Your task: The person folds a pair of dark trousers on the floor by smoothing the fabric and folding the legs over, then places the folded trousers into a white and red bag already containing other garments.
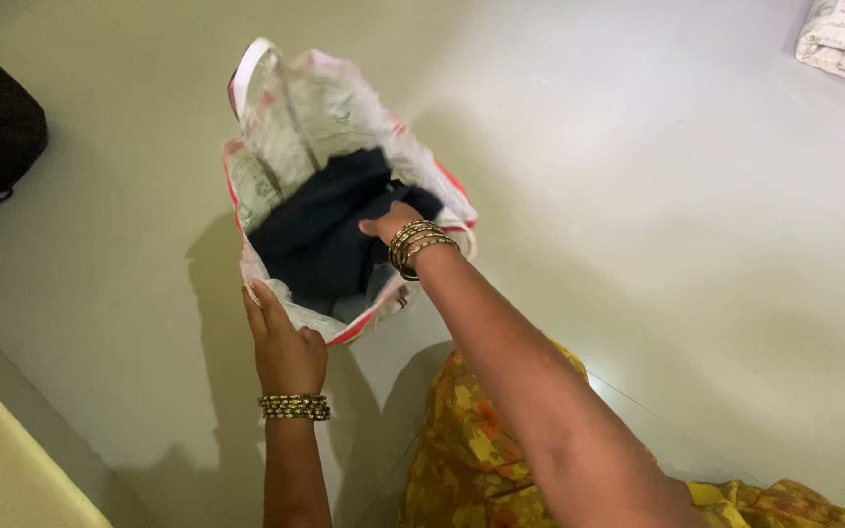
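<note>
Fingers of the left hand (pixel 284 350) grip the near rim of the white plastic bag (pixel 295 127) at frame centre-left; the right hand (pixel 390 223) reaches inside onto dark clothing (pixel 320 230), its fingers hidden.

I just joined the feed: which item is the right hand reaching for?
On the pale floor stands an open white bag with red trim. The right hand dips inside onto a dark navy cloth, the only dark thing in it.
</note>
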